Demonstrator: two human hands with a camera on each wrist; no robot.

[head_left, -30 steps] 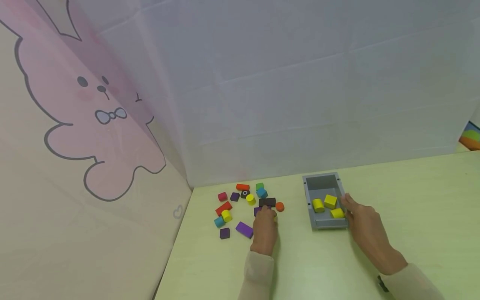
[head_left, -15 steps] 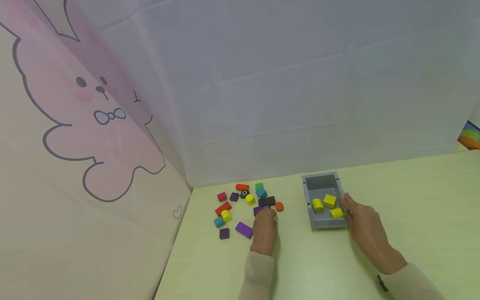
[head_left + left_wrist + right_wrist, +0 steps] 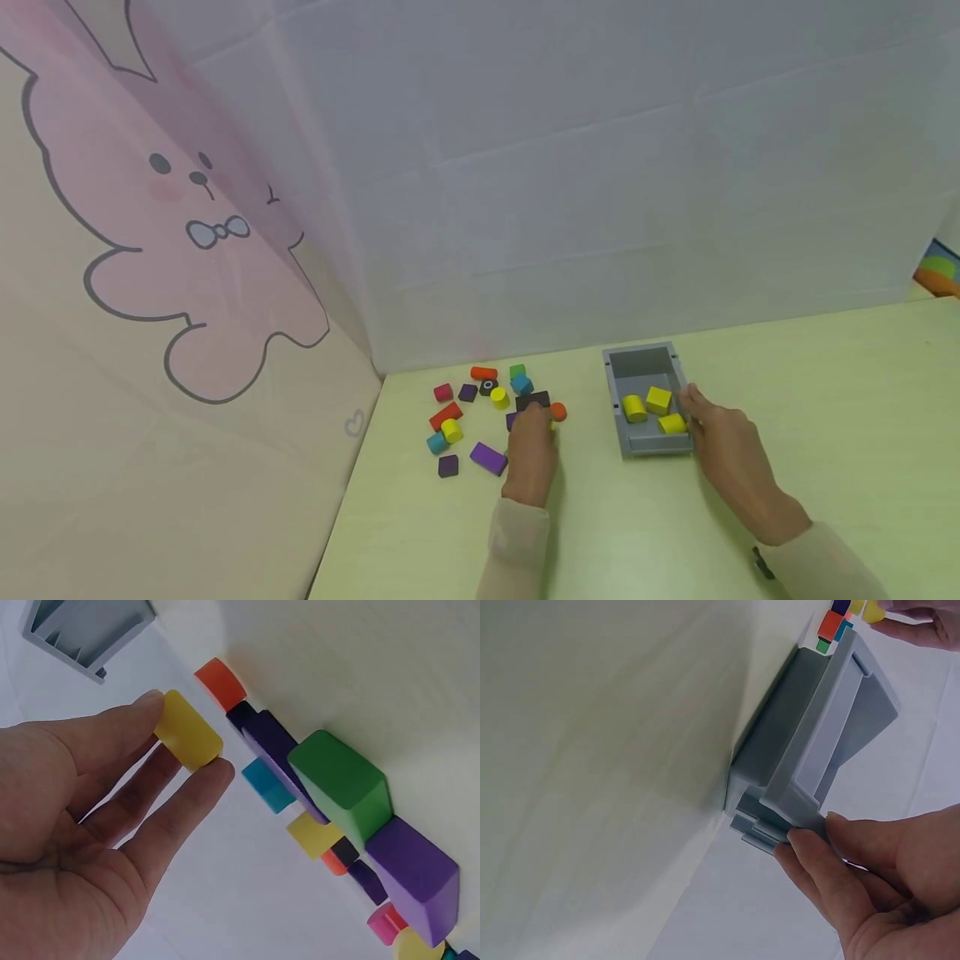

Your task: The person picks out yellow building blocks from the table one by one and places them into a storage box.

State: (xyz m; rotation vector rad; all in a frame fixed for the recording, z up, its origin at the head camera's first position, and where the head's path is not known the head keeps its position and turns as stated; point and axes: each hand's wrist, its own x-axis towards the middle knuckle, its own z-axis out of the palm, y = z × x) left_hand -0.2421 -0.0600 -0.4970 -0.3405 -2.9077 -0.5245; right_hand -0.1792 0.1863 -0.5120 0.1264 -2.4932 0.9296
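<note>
Between thumb and a finger my left hand [image 3: 112, 802] pinches a yellow block [image 3: 189, 731], raised off the table in the left wrist view. In the head view this left hand [image 3: 532, 458] hides most of that block and sits over the right part of the scattered blocks. My right hand [image 3: 735, 458] grips the right side wall of a grey bin [image 3: 624, 446]. The right wrist view shows fingers and thumb of the right hand [image 3: 877, 877] pinching the bin's edge [image 3: 817, 750]. Inside the bin lie a yellow cube [image 3: 659, 401] and two yellow cylinders [image 3: 634, 409].
Left of the bin are several loose blocks: a purple block [image 3: 489, 458], a red block [image 3: 446, 415], a yellow cylinder [image 3: 500, 398] and an orange disc [image 3: 558, 412]. A green block [image 3: 341, 776] stands beside the left hand. White cloth [image 3: 600, 208] hangs behind the table.
The left hand has moved slightly forward, over the black block's edge, with the yellow block in its fingers. The right hand keeps its grip on the bin; the head view has shifted slightly.
</note>
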